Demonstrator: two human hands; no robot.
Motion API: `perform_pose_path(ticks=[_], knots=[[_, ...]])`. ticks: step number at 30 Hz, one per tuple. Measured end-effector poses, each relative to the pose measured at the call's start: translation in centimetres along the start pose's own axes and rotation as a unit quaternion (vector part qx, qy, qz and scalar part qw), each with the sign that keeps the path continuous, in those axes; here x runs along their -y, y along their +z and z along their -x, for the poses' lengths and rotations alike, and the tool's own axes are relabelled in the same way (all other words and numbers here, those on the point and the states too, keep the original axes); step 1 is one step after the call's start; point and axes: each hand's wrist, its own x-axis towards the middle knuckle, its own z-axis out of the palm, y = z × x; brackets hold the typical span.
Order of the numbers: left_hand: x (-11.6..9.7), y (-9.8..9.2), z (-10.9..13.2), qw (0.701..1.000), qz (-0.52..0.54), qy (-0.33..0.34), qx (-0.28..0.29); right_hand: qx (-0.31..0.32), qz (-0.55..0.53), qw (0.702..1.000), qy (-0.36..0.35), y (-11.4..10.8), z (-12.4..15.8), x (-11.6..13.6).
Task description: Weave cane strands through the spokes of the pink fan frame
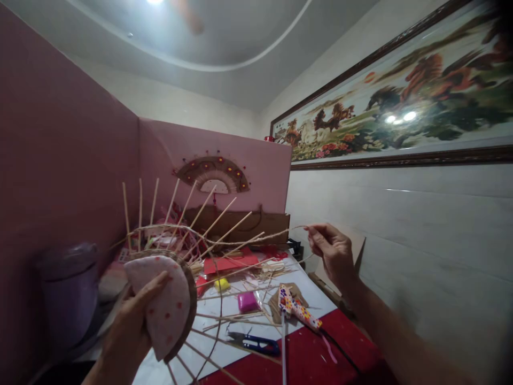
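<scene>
My left hand [130, 323] grips a half-round fan frame [168, 305] covered in pale cloth with red dots, thumb laid across its face. Several thin wooden ribs [208, 227] splay up and to the right from it. A thin twisted cord [240, 240] runs across the ribs to my right hand [331, 251], which pinches its end, raised over the table's right side. Below, on the table, lie dark thread snips [256, 342] and a spotted colourful glue gun [298, 310].
A table with white [240, 353] and red [328, 358] covering carries loose sticks, a pink block [247, 301], a yellow block [222, 284] and red paper. A purple pot [68, 291] stands at left. A finished fan [213, 174] hangs on the pink partition. White wall to the right.
</scene>
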Motion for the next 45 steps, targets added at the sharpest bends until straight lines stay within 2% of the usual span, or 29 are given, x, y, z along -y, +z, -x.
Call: perform_pose_path(ticks=[7,17,23,26,30,34,36,37,38,40,45], knots=[[0.7,-0.3,0.2,0.995,-0.004,-0.095,0.009,-0.005,-0.022,0.999,0.049,1.4,-1.7,-2.4],[1.8,-0.7,-0.2,0.995,-0.026,-0.09,0.028,-0.058,-0.09,0.994,-0.007,1.4,-1.4,-2.3],[2.4,-1.5,-0.9,0.993,-0.039,-0.106,0.035,-0.053,-0.056,0.997,-0.001,1.5,-1.7,-3.0],[2.6,-1.8,-0.9,0.993,-0.028,-0.111,0.043,-0.009,-0.004,1.0,0.025,1.4,-1.6,-4.6],[2.3,-1.4,-0.7,0.994,-0.013,-0.099,0.037,0.127,0.077,0.986,0.074,1.2,-0.8,-6.8],[1.9,-0.4,-0.4,0.992,-0.009,-0.119,0.029,0.249,0.102,0.958,0.097,2.1,0.4,-6.4],[1.8,0.3,-0.3,0.991,-0.002,-0.129,0.035,0.285,0.032,0.951,0.114,3.3,1.1,-5.1],[1.8,0.7,-0.2,0.99,0.002,-0.134,0.04,0.302,-0.043,0.942,0.138,4.1,1.6,-4.5],[1.9,1.1,-0.2,0.989,0.003,-0.139,0.046,0.318,-0.133,0.923,0.173,4.8,2.1,-3.8],[2.0,1.9,-0.2,0.987,0.0,-0.148,0.059,0.334,-0.221,0.893,0.206,6.2,3.2,-3.0],[2.7,3.3,0.0,0.985,0.001,-0.161,0.07,0.325,-0.289,0.867,0.242,8.2,5.2,-3.5]])
